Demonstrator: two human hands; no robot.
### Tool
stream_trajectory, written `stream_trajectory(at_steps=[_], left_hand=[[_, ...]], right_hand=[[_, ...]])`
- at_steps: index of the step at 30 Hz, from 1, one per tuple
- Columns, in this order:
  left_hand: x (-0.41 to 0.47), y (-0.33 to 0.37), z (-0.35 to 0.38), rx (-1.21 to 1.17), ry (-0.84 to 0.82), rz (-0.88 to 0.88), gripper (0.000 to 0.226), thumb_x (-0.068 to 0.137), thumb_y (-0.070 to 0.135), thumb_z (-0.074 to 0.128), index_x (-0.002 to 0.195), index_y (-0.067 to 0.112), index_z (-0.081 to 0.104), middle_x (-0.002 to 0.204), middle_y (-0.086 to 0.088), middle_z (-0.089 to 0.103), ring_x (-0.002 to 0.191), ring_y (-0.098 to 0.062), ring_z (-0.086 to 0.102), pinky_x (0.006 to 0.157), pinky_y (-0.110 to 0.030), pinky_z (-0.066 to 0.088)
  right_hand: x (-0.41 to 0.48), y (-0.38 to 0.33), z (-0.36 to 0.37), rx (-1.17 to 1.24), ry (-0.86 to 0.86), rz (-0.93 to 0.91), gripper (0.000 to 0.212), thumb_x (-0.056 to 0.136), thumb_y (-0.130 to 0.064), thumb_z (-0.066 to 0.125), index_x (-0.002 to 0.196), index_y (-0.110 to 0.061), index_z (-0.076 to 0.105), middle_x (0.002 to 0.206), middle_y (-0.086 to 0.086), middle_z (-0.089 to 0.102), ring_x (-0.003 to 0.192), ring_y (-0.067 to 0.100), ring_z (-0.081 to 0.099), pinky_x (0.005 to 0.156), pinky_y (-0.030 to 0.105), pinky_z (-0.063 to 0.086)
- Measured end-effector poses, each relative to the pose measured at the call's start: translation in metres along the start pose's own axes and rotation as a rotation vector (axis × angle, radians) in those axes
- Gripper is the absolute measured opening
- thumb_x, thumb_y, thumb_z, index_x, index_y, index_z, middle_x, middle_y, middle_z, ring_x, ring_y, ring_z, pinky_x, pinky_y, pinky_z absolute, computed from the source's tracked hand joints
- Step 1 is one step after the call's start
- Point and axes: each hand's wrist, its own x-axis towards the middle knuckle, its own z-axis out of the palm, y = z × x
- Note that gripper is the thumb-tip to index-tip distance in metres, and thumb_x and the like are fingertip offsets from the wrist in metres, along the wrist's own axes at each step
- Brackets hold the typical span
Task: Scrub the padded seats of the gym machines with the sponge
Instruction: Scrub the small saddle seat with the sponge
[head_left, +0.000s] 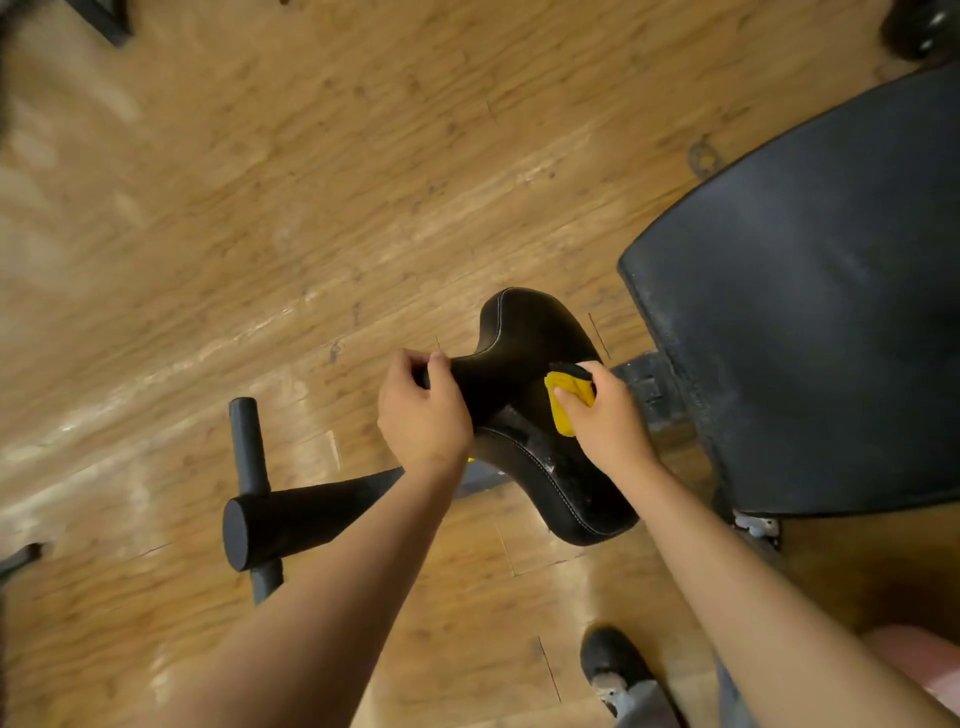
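Observation:
A small black padded seat (524, 338) with white stitching stands in the middle of the view, wide at both ends and narrow at its waist. My left hand (423, 410) grips the narrow front part of this seat, fingers curled over its edge. My right hand (605, 418) holds a yellow sponge (563, 402) with a dark scouring face and presses it onto the seat's top. Pale smears of dust or foam show on the seat near the sponge. A larger black back pad (810, 312) lies to the right.
A black foam roller (301, 514) on a metal post (249, 447) sticks out at the lower left. The machine's dark frame (644, 384) joins seat and back pad. Wooden floor (260, 182) lies all around. My shoe (615, 662) is at the bottom.

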Motion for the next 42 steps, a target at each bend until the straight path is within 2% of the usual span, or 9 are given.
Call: stream_trajectory(at_steps=[4, 7, 10, 14, 17, 25, 32, 38, 42], left_hand=[[0.003, -0.007, 0.0, -0.039, 0.004, 0.011, 0.022, 0.097, 0.021, 0.05, 0.075, 0.021, 0.05, 0.074, 0.01, 0.052, 0.07, 0.0, 0.049, 0.059, -0.008, 0.035], [0.007, -0.012, -0.002, -0.056, -0.011, 0.062, 0.028, 0.098, 0.017, 0.049, 0.071, 0.023, 0.047, 0.07, 0.01, 0.052, 0.066, 0.003, 0.049, 0.06, -0.015, 0.036], [0.008, -0.014, -0.003, -0.068, -0.03, 0.093, 0.026, 0.098, 0.015, 0.047, 0.073, 0.021, 0.048, 0.071, 0.009, 0.053, 0.066, 0.003, 0.049, 0.061, -0.014, 0.037], [0.008, -0.014, -0.003, -0.049, -0.044, 0.095, 0.02, 0.098, 0.016, 0.046, 0.079, 0.013, 0.051, 0.076, 0.005, 0.053, 0.072, -0.003, 0.048, 0.064, -0.017, 0.037], [0.009, -0.014, -0.002, -0.03, -0.034, 0.103, 0.019, 0.098, 0.016, 0.045, 0.08, 0.014, 0.052, 0.076, 0.006, 0.053, 0.074, -0.004, 0.048, 0.064, -0.016, 0.037], [0.008, -0.018, -0.001, -0.025, 0.002, 0.15, 0.023, 0.099, 0.016, 0.041, 0.084, 0.009, 0.057, 0.074, 0.009, 0.054, 0.072, -0.002, 0.05, 0.063, -0.018, 0.037], [0.008, -0.018, 0.001, -0.006, 0.016, 0.156, 0.026, 0.1, 0.014, 0.037, 0.085, 0.01, 0.058, 0.075, 0.013, 0.052, 0.073, 0.001, 0.048, 0.061, -0.004, 0.034], [0.012, -0.022, 0.003, -0.014, 0.021, 0.162, 0.022, 0.097, 0.017, 0.039, 0.083, 0.012, 0.056, 0.074, 0.011, 0.053, 0.072, -0.002, 0.05, 0.061, -0.01, 0.034], [0.013, -0.024, 0.004, -0.012, 0.024, 0.169, 0.022, 0.095, 0.02, 0.038, 0.084, 0.013, 0.056, 0.074, 0.013, 0.054, 0.072, -0.001, 0.05, 0.06, -0.008, 0.034]], right_hand=[[-0.018, -0.04, 0.007, 0.102, 0.042, -0.097, 0.041, 0.095, -0.027, 0.058, 0.133, -0.016, 0.05, 0.126, -0.001, 0.056, 0.118, 0.014, 0.051, 0.09, 0.019, 0.04], [-0.051, -0.063, 0.026, 0.17, 0.085, -0.267, 0.033, 0.091, -0.023, 0.063, 0.123, -0.019, 0.056, 0.117, -0.004, 0.058, 0.107, 0.006, 0.054, 0.08, 0.007, 0.041], [-0.069, -0.048, 0.045, 0.205, 0.207, -0.285, 0.035, 0.089, -0.014, 0.065, 0.122, -0.017, 0.056, 0.119, -0.004, 0.056, 0.109, 0.005, 0.052, 0.085, 0.012, 0.046], [-0.071, -0.008, 0.046, 0.246, 0.345, -0.021, 0.031, 0.093, -0.019, 0.061, 0.123, -0.017, 0.053, 0.118, -0.002, 0.055, 0.108, 0.013, 0.056, 0.081, 0.021, 0.053], [-0.07, -0.012, 0.048, 0.293, 0.373, 0.055, 0.03, 0.094, -0.02, 0.059, 0.123, -0.018, 0.052, 0.117, -0.002, 0.056, 0.102, 0.008, 0.055, 0.072, 0.006, 0.045], [-0.076, -0.058, 0.066, 0.39, 0.382, -0.101, 0.033, 0.092, -0.025, 0.061, 0.124, -0.021, 0.052, 0.113, -0.015, 0.051, 0.101, -0.007, 0.052, 0.079, 0.006, 0.046], [-0.101, 0.028, 0.054, 0.191, 0.347, 0.038, 0.031, 0.091, -0.015, 0.062, 0.121, -0.014, 0.055, 0.118, -0.001, 0.054, 0.107, 0.014, 0.055, 0.081, 0.023, 0.052], [-0.12, 0.071, 0.037, 0.182, 0.355, 0.235, 0.031, 0.093, -0.018, 0.061, 0.122, -0.011, 0.054, 0.111, 0.006, 0.059, 0.098, 0.018, 0.059, 0.064, 0.009, 0.039], [-0.108, 0.047, 0.044, 0.263, 0.324, 0.118, 0.03, 0.092, -0.019, 0.062, 0.121, -0.015, 0.056, 0.112, -0.001, 0.058, 0.099, 0.01, 0.056, 0.073, 0.006, 0.042]])
